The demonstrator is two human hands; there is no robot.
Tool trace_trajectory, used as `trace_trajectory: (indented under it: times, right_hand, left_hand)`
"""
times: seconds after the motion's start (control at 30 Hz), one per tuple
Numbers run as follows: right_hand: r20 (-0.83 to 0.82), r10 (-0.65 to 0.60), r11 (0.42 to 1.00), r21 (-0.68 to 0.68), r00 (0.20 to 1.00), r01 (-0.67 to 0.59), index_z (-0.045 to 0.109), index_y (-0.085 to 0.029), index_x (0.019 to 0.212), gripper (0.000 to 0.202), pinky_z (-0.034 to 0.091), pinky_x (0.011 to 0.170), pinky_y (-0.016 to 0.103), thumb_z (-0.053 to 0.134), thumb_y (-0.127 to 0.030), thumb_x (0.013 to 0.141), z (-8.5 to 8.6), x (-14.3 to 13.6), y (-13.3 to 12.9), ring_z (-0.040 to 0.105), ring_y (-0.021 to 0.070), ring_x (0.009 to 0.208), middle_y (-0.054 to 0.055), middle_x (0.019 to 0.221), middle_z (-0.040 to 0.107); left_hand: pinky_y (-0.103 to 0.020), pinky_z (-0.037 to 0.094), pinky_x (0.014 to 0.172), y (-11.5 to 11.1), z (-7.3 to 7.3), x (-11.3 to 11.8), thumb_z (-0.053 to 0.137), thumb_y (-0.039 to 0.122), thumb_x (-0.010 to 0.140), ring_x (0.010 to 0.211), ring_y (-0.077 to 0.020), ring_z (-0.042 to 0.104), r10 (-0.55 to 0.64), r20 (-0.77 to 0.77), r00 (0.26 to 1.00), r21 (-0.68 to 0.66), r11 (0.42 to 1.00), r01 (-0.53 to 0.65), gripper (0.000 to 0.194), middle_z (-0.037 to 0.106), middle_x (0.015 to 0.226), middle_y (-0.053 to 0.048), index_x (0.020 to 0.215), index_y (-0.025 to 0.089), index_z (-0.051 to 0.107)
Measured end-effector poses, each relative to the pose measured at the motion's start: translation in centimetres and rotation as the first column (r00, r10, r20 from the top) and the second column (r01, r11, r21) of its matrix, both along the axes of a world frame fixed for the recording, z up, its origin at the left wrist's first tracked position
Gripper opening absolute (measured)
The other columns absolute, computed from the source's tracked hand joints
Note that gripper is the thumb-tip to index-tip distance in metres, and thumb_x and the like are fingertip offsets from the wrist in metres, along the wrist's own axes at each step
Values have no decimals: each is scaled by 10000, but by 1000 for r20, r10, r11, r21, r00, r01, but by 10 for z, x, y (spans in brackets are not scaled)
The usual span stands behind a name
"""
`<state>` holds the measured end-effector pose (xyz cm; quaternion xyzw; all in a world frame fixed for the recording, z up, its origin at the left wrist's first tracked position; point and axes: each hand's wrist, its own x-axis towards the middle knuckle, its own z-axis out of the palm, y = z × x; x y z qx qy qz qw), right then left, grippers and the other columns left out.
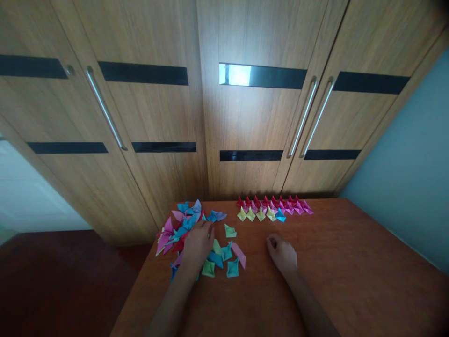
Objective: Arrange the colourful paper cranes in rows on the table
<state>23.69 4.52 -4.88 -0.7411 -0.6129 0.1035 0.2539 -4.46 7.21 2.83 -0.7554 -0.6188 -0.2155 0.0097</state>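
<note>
My left hand (199, 241) is over the right part of a mixed pile of folded paper pieces (169, 234), its fingers curled; what they hold, if anything, is hidden. My right hand (282, 254) rests on the brown table (333, 262) with fingers curled in, and whatever may be inside is too small to tell. Between the hands lie loose folded pieces: a pale green one (230, 231), a teal one (233, 268), a green one (208, 268) and a pink one (239, 254). Near the back edge stand rows of red (265, 201), pink (298, 208) and yellow pieces (260, 215), with a blue one (280, 216) ending the yellow row.
Wooden cabinet doors (168, 112) with metal handles rise directly behind the table. A pale blue wall (403, 187) runs along the right side. Dark reddish floor (70, 281) shows beyond the table's left edge.
</note>
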Motion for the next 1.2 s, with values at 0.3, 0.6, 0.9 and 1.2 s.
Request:
trace_trajectory:
  times: [0.3, 0.6, 0.9, 1.2]
  right_hand:
    - [-76, 7, 1000, 17, 997, -6, 633, -258, 835, 193, 352, 552, 216, 451, -320, 845, -3, 4, 1, 622, 153, 709, -7, 783, 685]
    - [-101, 18, 999, 46, 995, -13, 636, -259, 815, 199, 365, 550, 217, 452, -328, 843, -2, 5, 1, 620, 153, 692, -9, 767, 681]
    - [-109, 6, 999, 48, 994, -1, 632, -268, 809, 184, 376, 564, 212, 461, -331, 839, -2, 5, 0, 626, 152, 700, -18, 778, 681]
    - [-196, 50, 996, 82, 979, -34, 636, -256, 834, 209, 441, 635, 241, 455, -363, 841, -5, 8, -1, 634, 169, 718, -5, 806, 690]
  left_hand:
    - [-344, 473, 780, 46, 13, 2, 471, 223, 861, 919, -259, 628, 31, -232, 972, -155, 986, -68, 231, 657, 1001, -154, 977, 159, 660]
    - [-355, 474, 781, 58, 6, 4, 424, 126, 854, 864, -250, 659, 53, -271, 961, -205, 972, -111, 265, 693, 894, -167, 899, 124, 684]
    - [-305, 465, 837, 23, 34, -6, 431, 201, 892, 939, -199, 613, -20, -57, 998, 19, 1000, 21, 218, 652, 1004, -75, 979, 197, 630]
    - [-258, 515, 770, -35, -11, 34, 510, 124, 837, 864, -147, 635, -476, 389, 789, 173, 879, 444, 204, 674, 919, -34, 943, 220, 654]
